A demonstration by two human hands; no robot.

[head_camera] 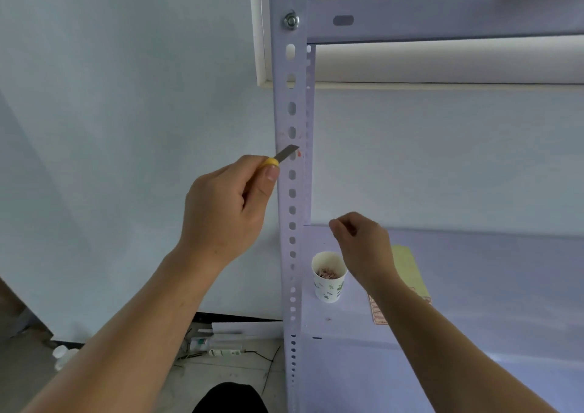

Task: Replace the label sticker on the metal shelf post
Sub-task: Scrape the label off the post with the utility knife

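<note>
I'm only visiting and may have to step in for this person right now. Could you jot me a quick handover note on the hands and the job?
Left hand: grips a yellow-handled knife, blade laid on the metal shelf post at a small red sticker remnant.
Right hand: fingers curled, hovers above the paper cup of scraps on the shelf; I cannot tell whether it pinches a scrap.
Done: the old label is mostly scraped off.
Left: clear the remnant, then apply a new label from the sticker sheet lying beside the cup.
</note>
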